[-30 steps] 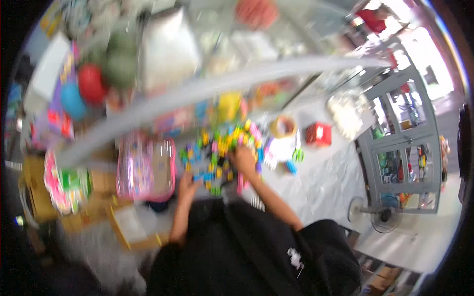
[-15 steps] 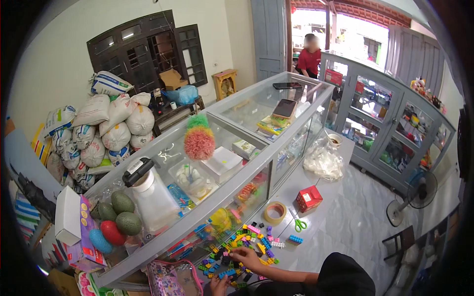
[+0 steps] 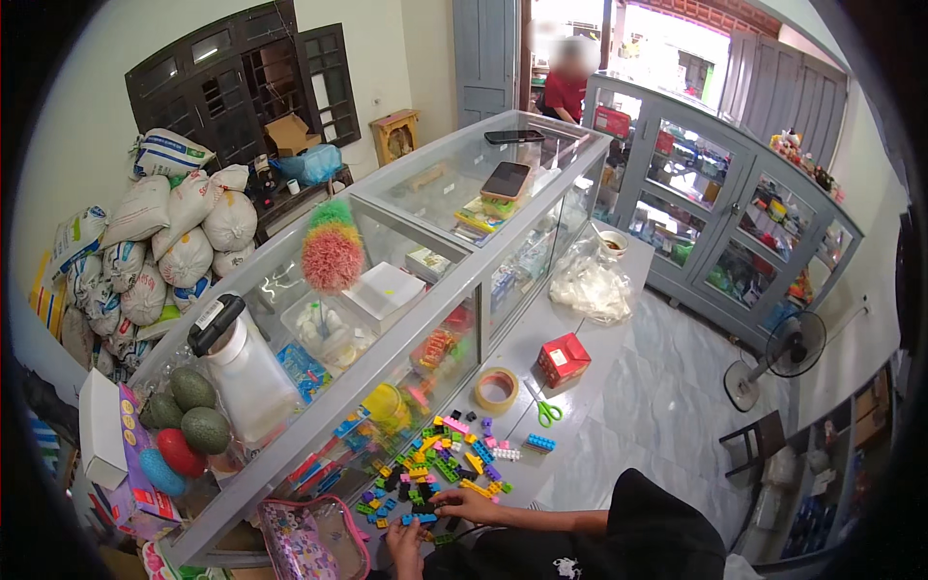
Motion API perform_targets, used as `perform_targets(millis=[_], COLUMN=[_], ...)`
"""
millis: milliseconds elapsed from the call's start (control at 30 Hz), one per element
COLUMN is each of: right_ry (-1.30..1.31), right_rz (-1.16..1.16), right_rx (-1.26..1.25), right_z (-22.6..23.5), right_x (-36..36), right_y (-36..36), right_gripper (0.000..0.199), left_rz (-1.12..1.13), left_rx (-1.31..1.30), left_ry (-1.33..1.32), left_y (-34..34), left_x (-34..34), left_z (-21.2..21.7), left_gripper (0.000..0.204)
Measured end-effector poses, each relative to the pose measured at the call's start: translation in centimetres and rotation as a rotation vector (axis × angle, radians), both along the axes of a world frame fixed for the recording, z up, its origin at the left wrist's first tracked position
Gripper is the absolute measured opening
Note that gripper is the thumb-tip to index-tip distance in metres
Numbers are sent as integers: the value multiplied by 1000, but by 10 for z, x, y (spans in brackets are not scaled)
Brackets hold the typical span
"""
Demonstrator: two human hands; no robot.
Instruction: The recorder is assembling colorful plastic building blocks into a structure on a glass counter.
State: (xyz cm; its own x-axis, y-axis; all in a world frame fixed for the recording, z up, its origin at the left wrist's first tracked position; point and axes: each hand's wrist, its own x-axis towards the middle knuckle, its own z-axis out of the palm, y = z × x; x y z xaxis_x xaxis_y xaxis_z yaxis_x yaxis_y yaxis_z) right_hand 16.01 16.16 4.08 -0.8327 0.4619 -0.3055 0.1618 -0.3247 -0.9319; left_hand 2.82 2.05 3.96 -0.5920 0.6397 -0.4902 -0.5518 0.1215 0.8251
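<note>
My left hand [image 3: 402, 547] is closed around a short row of blue toy building bricks [image 3: 420, 519] at the bottom of the view. Beside it, my right hand [image 3: 466, 505] has its fingers bent together close to the row's right end; whatever they pinch is too small to make out. Past both hands spreads a pile of loose toy bricks [image 3: 446, 470] in yellow, green, pink, black, purple and blue. Apart from the pile, on its right, lies a blue brick piece [image 3: 540, 443].
A tape roll [image 3: 496, 390], green-handled scissors [image 3: 549, 414] and a red box [image 3: 564, 360] lie beyond the bricks. The glass display case [image 3: 480, 333] borders the pile. A clear patterned pouch [image 3: 314, 546] is left of my hands. Another person [image 3: 565, 92] stands by the doorway.
My right hand has come from the brick pile toward the blue bricks in my left hand. The whole view has shifted, so the surroundings appear further left.
</note>
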Motion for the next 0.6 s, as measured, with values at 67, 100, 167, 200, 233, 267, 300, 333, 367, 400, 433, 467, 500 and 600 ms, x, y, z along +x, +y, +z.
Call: perform_targets(millis=[67,100,167,200,233,267,300,333,367,400,433,467,500,600], right_ry=[17,-7,-3,-9,-40,-69,-47,-50,-40,-29,-63,-64,-57,-34], right_rz=[30,147,301,293,314,352,293,293,216,134,125,121,109,59], right_rx=[-14,48,213,207,219,232,156,152,138,123,85,79,9,-56], right_z=[5,2,-2,-7,-12,-14,-11,-4,2,11,20,24,26,19], right_x=[2,4,6,7,8,9,11,13,16,17,19,19,20,19], right_y=[3,7,10,12,13,11,7,6,4,2,2,3,2,-7], right_gripper=[37,36,34,34,34,34,33,33,32,31,27,27,26,24], left_rz=[77,31,-59,-68,-81,-77,-70,-71,-38,-10,-15,-74,-136,-118], left_rx=[-46,-24,-19,-23,-73,-122,-141,-144,-178,-213,-219,-172,-128,-60], left_ry=[-119,-55,39,33,45,56,46,43,39,38,38,42,46,39], left_y=[2,1,-2,4,10,12,13,16,19,20,18,16,15,12], left_x=[-2,-2,0,3,6,9,12,15,18,20,18,12,10,11], left_z=[-19,-22,-25,-11,7,21,28,36,43,47,40,25,22,17], left_gripper=[34,33,32,32,34,36,39,39,39,39,39,44,50,51])
